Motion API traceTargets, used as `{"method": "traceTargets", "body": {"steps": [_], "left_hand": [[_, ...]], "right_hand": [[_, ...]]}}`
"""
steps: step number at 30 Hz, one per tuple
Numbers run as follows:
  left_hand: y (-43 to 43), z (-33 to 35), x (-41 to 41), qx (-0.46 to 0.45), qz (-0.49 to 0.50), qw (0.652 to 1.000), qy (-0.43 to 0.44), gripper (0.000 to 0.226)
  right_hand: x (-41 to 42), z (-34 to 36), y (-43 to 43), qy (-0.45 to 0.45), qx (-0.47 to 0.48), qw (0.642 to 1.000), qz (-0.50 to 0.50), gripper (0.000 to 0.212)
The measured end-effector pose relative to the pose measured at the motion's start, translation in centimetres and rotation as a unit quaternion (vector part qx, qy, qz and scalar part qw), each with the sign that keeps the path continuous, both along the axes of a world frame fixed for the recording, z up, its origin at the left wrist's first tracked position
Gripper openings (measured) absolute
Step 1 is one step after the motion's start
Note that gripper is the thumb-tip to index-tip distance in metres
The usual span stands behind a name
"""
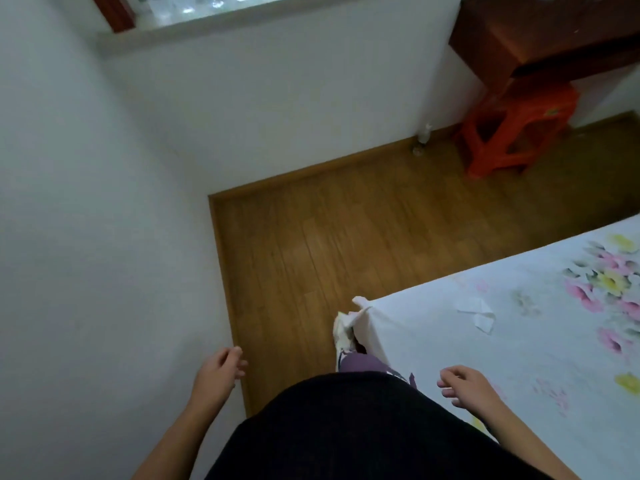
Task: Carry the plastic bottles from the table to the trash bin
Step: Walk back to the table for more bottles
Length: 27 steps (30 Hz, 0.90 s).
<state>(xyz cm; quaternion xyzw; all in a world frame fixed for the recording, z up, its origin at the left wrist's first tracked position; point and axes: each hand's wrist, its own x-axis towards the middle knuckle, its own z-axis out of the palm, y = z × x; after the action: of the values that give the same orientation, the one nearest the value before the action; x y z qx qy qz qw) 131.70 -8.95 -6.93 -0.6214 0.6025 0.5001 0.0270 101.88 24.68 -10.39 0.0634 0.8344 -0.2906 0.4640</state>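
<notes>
Idle and empty, left hand [221,370] and right hand [464,384] hang with fingers loosely curled; one likely bottle [424,136] stands on the floor [346,230] by the wall [311,109], no bin visible, so best walk over and grasp its middle.

A small pale bottle [425,134] is seen upright on the wooden floor [346,237], set against the white wall [311,116]; details are blurred.
</notes>
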Motion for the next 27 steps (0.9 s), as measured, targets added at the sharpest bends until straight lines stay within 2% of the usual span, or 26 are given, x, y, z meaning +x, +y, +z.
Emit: {"method": "traceTargets", "body": {"steps": [4,8,13,17,22,27], "left_hand": [[-6.1,-0.8,-6.4,-0.013,-0.019,1.000,0.007,0.027],[-11.4,-2.0,-10.6,0.007,-0.003,1.000,-0.028,0.028],[-17.8,-1.7,-15.9,0.020,0.022,0.998,-0.059,0.026],[-23.3,-0.9,-20.8,0.037,0.014,0.997,-0.069,0.026],[-30.6,-0.9,-29.3,0.049,-0.055,0.993,-0.094,0.027],[-37.3,-2.3,-40.9,0.025,-0.140,0.986,-0.090,0.027]], "right_hand": [[-4.7,-1.5,-5.4,-0.029,0.026,0.999,-0.006,0.018],[-11.2,-2.0,-14.2,-0.034,0.005,0.999,0.001,0.018],[-19.4,0.1,-26.3,0.000,-0.066,0.995,0.078,0.009],[-25.2,2.5,-32.7,0.024,-0.085,0.989,0.121,0.008],[-31.5,4.0,-37.0,0.040,-0.099,0.990,0.089,0.013],[-35.7,2.9,-35.5,0.025,-0.066,0.997,-0.032,0.013]]}}
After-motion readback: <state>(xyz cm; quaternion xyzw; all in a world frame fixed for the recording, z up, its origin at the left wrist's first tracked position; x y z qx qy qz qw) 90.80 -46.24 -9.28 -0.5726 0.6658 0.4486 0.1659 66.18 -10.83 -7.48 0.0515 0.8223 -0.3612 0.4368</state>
